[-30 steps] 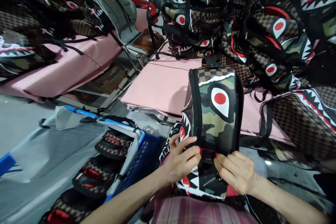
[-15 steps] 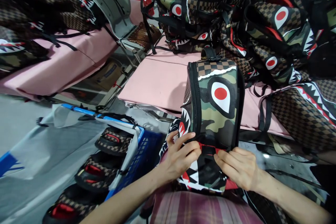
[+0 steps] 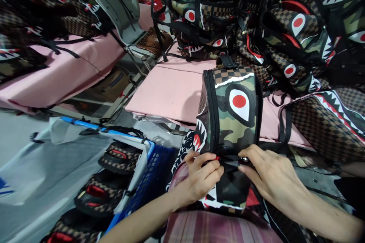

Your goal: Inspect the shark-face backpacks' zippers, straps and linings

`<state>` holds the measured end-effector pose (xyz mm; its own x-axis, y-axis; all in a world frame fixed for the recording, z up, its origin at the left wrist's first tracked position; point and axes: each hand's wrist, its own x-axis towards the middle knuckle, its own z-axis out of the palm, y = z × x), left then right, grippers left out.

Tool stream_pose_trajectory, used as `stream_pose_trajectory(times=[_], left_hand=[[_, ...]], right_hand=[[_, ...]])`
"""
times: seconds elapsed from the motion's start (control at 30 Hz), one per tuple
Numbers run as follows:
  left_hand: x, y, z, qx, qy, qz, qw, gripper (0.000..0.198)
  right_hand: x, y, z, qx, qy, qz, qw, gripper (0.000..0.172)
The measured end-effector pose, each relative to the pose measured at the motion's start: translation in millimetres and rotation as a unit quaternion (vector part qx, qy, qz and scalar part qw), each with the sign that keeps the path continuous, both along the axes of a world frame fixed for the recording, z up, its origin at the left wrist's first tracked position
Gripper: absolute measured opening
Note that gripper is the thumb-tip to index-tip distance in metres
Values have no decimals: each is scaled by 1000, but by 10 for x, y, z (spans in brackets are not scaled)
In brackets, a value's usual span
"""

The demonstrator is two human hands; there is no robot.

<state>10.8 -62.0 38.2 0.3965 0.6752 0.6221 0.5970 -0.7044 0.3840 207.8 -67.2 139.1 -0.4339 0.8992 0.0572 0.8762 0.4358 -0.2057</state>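
Note:
A camouflage and brown-checked backpack [image 3: 236,129] with a red-and-white eye stands upright over my plaid-covered lap [image 3: 219,226]. My left hand [image 3: 203,174] is closed on the bag's lower front, its fingertips at a bit of red trim. On the other side, my right hand [image 3: 265,171] pinches small metal scissors [image 3: 232,162] between thumb and fingers. The blades point left across the dark seam, towards my left fingertips. Whether they touch any thread is too small to tell.
A pink-covered table [image 3: 171,87] lies just ahead, with piled bags [image 3: 296,45] behind and to the right. At the lower left, a blue crate [image 3: 154,171] holds several checked pieces. A grey chair [image 3: 116,7] stands farther back.
My right hand has turned and lifted off the bag's front, and the metal scissors now show in its fingers. My left hand has shifted slightly right and down. The view has moved a little.

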Motion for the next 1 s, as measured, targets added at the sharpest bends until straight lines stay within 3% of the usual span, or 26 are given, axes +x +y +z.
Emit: stream_pose_trajectory(times=[0.1, 0.23, 0.4, 0.57, 1.0], left_hand=[[13, 28, 82, 83, -49, 11, 995, 17], [23, 37, 112, 75, -59, 19, 995, 18], [3, 30, 46, 72, -61, 27, 995, 18], [10, 52, -4, 78, -95, 39, 992, 18], [41, 45, 60, 83, -108, 53, 989, 17]], right_hand=[[-89, 64, 47, -12, -37, 9, 999, 18], [-178, 185, 95, -46, -54, 25, 997, 25], [-231, 241, 81, -70, -64, 16, 995, 26], [-218, 147, -48, -80, 10, -24, 996, 25], [-176, 19, -213, -30, 109, -55, 992, 27]])
